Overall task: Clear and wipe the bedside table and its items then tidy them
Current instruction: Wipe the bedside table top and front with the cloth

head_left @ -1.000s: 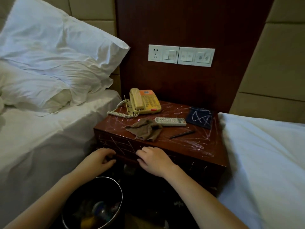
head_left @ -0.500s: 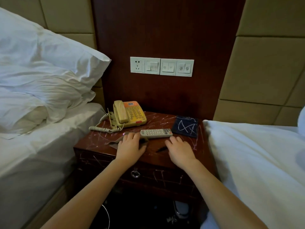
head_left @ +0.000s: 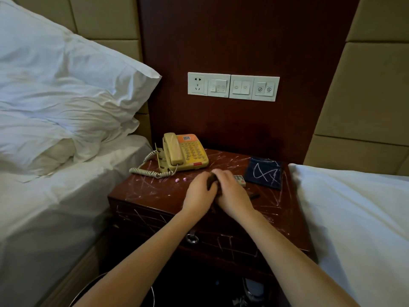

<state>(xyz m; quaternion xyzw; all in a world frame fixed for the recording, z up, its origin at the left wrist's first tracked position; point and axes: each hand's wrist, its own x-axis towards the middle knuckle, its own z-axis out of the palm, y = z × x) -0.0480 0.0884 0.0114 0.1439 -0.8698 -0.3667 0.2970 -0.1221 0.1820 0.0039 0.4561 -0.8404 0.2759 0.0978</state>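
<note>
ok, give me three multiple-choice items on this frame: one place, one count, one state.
1. Where on the bedside table does the phone sit? A back left; B front right; C front middle.
2. How many pink bits lie on top? A none; B two; C five.
3. The handset is: A in a hand; B on the bed; C on its cradle.
Key: 1A, at the rear, pillow side; 2B, a pair near the cord; 3C, it rests on the phone's left half.
</note>
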